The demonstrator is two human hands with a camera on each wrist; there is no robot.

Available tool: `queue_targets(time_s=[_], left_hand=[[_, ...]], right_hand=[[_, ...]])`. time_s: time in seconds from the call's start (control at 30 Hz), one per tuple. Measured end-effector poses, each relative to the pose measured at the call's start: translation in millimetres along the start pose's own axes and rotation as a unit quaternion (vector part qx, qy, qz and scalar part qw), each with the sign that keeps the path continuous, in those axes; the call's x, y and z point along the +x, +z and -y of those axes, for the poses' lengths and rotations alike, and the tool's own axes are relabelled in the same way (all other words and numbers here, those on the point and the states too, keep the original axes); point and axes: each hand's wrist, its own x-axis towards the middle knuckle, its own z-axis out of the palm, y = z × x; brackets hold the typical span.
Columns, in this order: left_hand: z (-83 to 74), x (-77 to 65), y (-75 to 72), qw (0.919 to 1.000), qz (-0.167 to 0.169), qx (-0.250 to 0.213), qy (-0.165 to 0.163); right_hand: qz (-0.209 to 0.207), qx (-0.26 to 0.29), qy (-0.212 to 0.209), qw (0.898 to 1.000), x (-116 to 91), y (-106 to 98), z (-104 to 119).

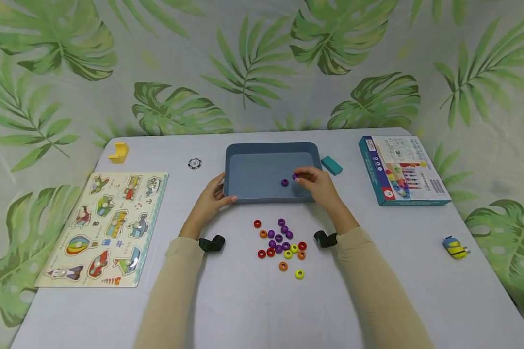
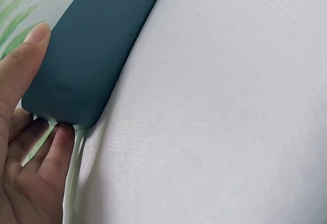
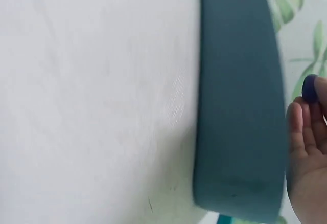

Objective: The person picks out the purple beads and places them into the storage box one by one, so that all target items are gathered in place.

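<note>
A blue-grey tray (image 1: 262,167) lies near the far side of the table. My left hand (image 1: 210,198) grips its near-left corner; in the left wrist view the thumb (image 2: 28,55) lies along one side and the fingertips touch the tray's end (image 2: 76,91). Over the tray's right part, my right hand (image 1: 319,188) pinches a purple bead (image 1: 295,176) between thumb and fingers. That bead (image 3: 309,88) also shows at the right edge of the right wrist view. Another purple bead (image 1: 285,182) rests on the tray floor, just left of the pinched one.
Several loose purple beads (image 1: 278,238), red beads (image 1: 261,253), orange beads (image 1: 283,266) and yellow beads (image 1: 299,274) lie before the tray. A picture puzzle board (image 1: 105,228) is left; a box (image 1: 403,169), teal block (image 1: 331,165) and small yellow-blue toy (image 1: 455,248) are right.
</note>
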Motion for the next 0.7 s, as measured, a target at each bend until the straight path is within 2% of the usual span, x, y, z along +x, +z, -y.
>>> queue_targets(time_s=[0.13,0.33,0.5,0.6,0.7], left_hand=[[2.1,0.1,0.3,1.0,0.001,-0.004,0.005],[4.8,0.7,0.6,1.0,0.002,-0.004,0.004],[3.4,0.6,0.2,1.0,0.004,-0.003,0.0],[1.7,0.4,0.1,1.0,0.005,-0.006,0.0],[0.9,0.0,-0.3,1.0,0.002,-0.006,0.001]], right_hand=[[0.009,-0.063,0.059,0.996,20,-2,-16],[0.039,-0.153,0.065,0.985,35,1,-27],[0.048,-0.176,0.08,0.98,37,3,-28],[0.044,-0.164,0.09,0.981,34,2,-24],[0.038,-0.144,0.078,0.986,29,0,-14]])
